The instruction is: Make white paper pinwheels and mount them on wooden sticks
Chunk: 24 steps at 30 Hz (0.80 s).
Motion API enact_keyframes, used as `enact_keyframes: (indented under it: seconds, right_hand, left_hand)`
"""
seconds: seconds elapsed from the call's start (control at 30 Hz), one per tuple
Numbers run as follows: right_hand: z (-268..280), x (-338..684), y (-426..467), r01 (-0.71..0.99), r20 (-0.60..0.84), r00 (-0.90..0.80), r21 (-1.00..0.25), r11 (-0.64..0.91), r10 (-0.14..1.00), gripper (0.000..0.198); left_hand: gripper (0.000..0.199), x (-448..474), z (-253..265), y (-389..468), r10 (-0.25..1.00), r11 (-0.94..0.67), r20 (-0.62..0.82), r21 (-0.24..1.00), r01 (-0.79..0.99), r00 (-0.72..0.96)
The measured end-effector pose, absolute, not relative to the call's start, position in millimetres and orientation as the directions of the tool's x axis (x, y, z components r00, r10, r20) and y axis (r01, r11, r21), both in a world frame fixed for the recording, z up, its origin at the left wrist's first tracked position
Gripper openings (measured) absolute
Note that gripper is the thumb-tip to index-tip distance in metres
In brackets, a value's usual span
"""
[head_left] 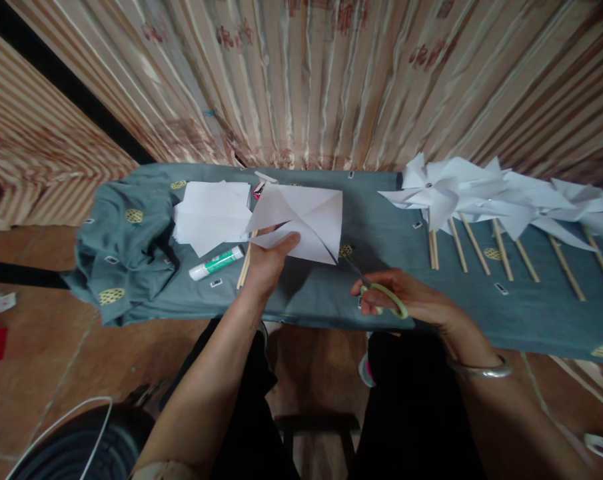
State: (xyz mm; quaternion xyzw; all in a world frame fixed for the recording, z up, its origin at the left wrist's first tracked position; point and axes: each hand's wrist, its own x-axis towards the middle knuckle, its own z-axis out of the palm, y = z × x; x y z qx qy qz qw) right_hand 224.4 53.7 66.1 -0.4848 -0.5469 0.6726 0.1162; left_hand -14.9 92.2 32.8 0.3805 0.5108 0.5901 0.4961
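Observation:
My left hand [271,259] pinches a square white sheet of paper [321,210] near its middle, thumb on top and fingers underneath. Slits run inward from the sheet's corners, and diagonal crease lines cross it. My right hand [398,293] grips a pair of scissors [387,300] with yellow-green handles. The blades point up and left, their tips at the sheet's lower right corner beside a cut. Left of the held sheet lies a stack of white paper [214,210], with a green and white glue stick [216,263] just below it.
Several white paper pinwheels [444,193] on wooden sticks [476,243] lie along the right of the cloth-covered table [371,220]. More sticks [244,267] lie partly under my left hand. A pleated curtain [301,87] hangs behind; a dark round object [96,443] stands on the floor at lower left.

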Motion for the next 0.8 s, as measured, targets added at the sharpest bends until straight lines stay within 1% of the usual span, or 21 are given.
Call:
enact_keyframes:
  seconds: [0.1, 0.2, 0.3, 0.37, 0.43, 0.5, 0.57, 0.67, 0.73, 0.8]
  right_hand:
    - [66.0, 241.6, 54.0, 0.391, -0.534, -0.466, -0.84, -0.377, 0.706, 0.056]
    - [61.1, 249.7, 54.6, 0.353, -0.47, -0.377, -0.869, -0.345, 0.798, 0.056]
    - [53.8, 244.8, 58.3, 0.253, -0.344, -0.197, -0.922, -0.292, 0.918, 0.055]
    - [49.3, 236.7, 62.7, 0.174, -0.276, -0.037, -0.948, -0.266, 0.96, 0.054]
    - [45.6, 227.7, 67.3, 0.129, -0.246, 0.06, -0.959, -0.252, 0.967, 0.053]
    - [42.4, 218.7, 70.4, 0.096, -0.236, 0.092, -0.965, -0.244, 0.967, 0.05]
    - [39.2, 210.0, 71.4, 0.042, -0.263, 0.102, -0.963, -0.268, 0.959, 0.048]
    - [34.5, 199.1, 70.7, -0.065, -0.318, 0.148, -0.948, -0.312, 0.936, 0.05]
    - [32.3, 195.1, 70.7, -0.086, -0.306, 0.184, -0.952, -0.295, 0.934, 0.049]
    - [31.6, 194.5, 72.2, -0.057, -0.255, 0.218, -0.967, -0.248, 0.942, 0.048]
  left_hand:
    - [0.035, -17.2, 28.8, 92.4, 0.974, 0.047, -0.085, 0.983, -0.179, -0.21]
    - [0.034, -14.6, 26.2, 88.5, 0.978, 0.081, -0.116, 0.977, -0.197, -0.172]
    - [0.032, -8.9, 24.6, 84.2, 0.984, 0.129, -0.151, 0.968, -0.215, -0.092]
    - [0.032, -4.5, 24.4, 81.9, 0.983, 0.168, -0.181, 0.962, -0.218, -0.041]
    - [0.032, -0.1, 25.4, 80.0, 0.977, 0.21, -0.214, 0.946, -0.245, 0.009]
    - [0.033, 3.7, 27.8, 78.6, 0.967, 0.252, -0.249, 0.925, -0.284, 0.05]
    - [0.034, 6.7, 31.1, 78.1, 0.96, 0.281, -0.269, 0.905, -0.32, 0.082]
    - [0.036, 10.9, 35.5, 77.9, 0.951, 0.308, -0.283, 0.877, -0.368, 0.121]
    - [0.036, 14.6, 37.1, 76.5, 0.949, 0.313, -0.299, 0.851, -0.422, 0.102]
    - [0.036, 19.3, 37.6, 72.2, 0.942, 0.32, -0.329, 0.804, -0.501, 0.072]
